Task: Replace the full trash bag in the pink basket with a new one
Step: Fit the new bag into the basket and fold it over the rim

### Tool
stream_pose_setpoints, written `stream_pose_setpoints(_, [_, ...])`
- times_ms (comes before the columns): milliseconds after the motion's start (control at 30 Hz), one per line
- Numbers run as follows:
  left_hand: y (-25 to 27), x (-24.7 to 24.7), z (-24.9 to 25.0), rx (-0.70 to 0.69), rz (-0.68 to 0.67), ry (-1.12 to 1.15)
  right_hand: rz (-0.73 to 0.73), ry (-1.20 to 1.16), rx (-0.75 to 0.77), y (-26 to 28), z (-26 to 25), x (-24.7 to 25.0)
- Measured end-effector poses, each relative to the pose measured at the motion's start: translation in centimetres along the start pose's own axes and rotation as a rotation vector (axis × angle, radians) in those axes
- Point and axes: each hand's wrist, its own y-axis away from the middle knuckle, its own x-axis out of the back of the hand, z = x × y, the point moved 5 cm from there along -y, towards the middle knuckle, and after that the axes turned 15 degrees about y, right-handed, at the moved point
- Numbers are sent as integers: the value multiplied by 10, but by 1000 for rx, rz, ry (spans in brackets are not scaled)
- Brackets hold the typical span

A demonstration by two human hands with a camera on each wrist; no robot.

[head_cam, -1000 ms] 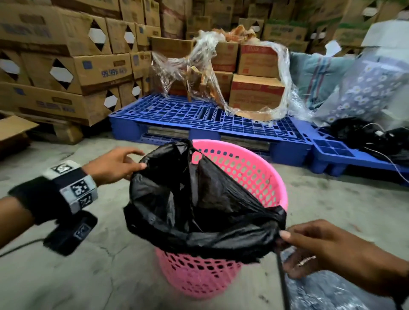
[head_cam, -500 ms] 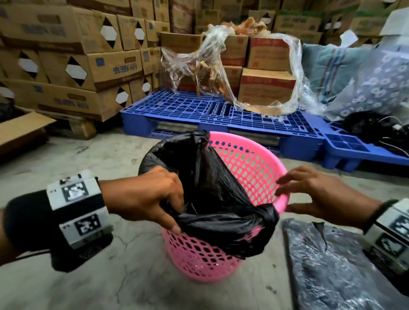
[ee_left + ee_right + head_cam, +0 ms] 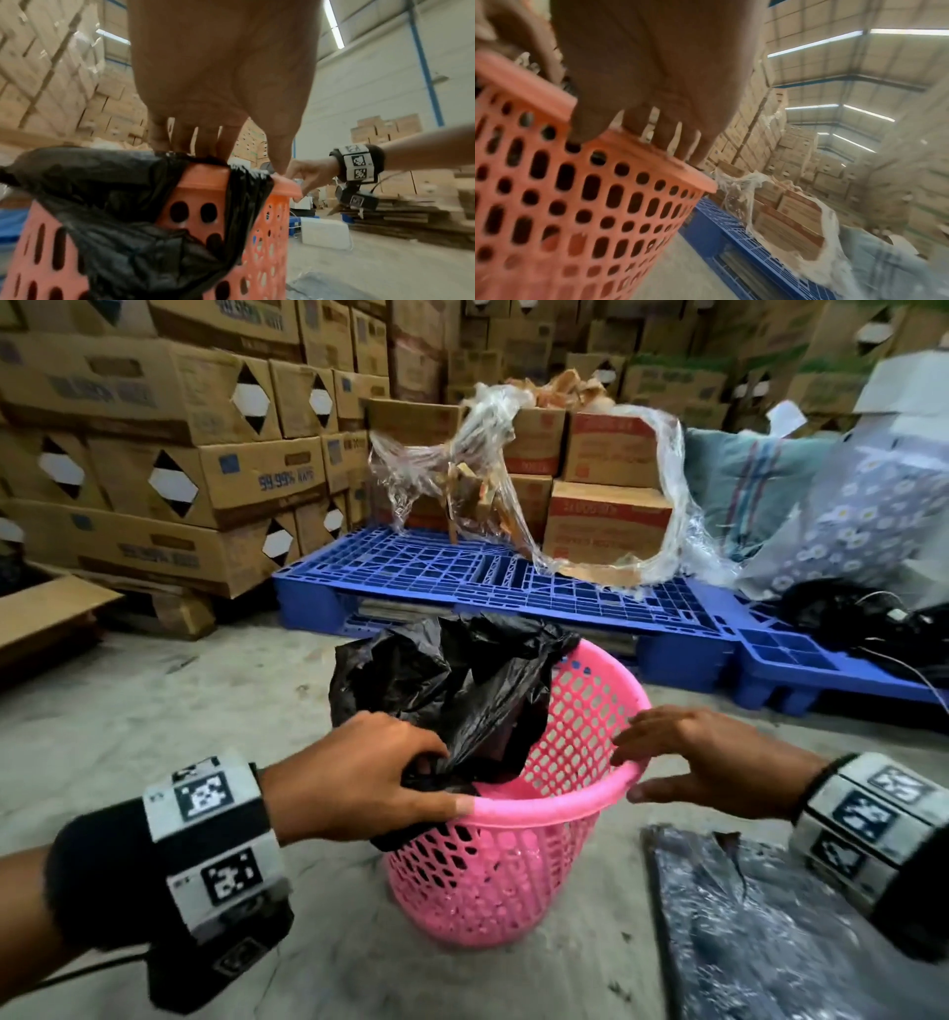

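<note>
Head view | blue pallet [image 3: 462,567] behind pink basket [image 3: 513,880] | cardboard boxes [image 3: 169,469] left

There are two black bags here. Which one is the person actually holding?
The crumpled black bag hanging in the pink basket; the left hand grips it. The other bag lies flat on the floor, untouched.

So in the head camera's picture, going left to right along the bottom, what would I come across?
Left hand gripping the black bag → pink basket → right hand on the rim → dark plastic sheet flat on the floor.
</note>
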Motion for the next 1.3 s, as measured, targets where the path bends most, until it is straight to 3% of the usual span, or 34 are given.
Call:
stream_pose_setpoints(67, [1, -2, -4, 39, 39, 43, 48, 22, 55, 5, -9, 0])
stream_pose_setpoints(333, [22, 9, -21, 62, 75, 85, -54, -126, 194, -7, -123, -1])
stream_pose_setpoints(400, [27, 11, -23, -4, 54, 75, -50, -227, 137, -16, -116, 8])
stream_pose_setpoints(533, [41, 14, -17, -116, -16, 108, 252, -130, -87, -18, -46, 26])
stream_pose_setpoints(600, [47, 15, -10, -145, -36, 102, 157, 4, -151, -19, -13, 18])
stream_pose_setpoints(667, [51, 13, -3, -162, -56, 73, 29, -19, -124, -19, 5, 3])
stream_pose_setpoints(767, [61, 12, 2, -157, -15, 41, 22, -108, -76, -12, 10, -5])
stream_pose_setpoints(933, [74, 2, 7, -229, 47, -94, 86, -132, 28, 22, -6, 3])
stream_pose_setpoints(1300, [77, 6, -26, -247, 262, 48, 319, -153, 21, 51, -27, -6])
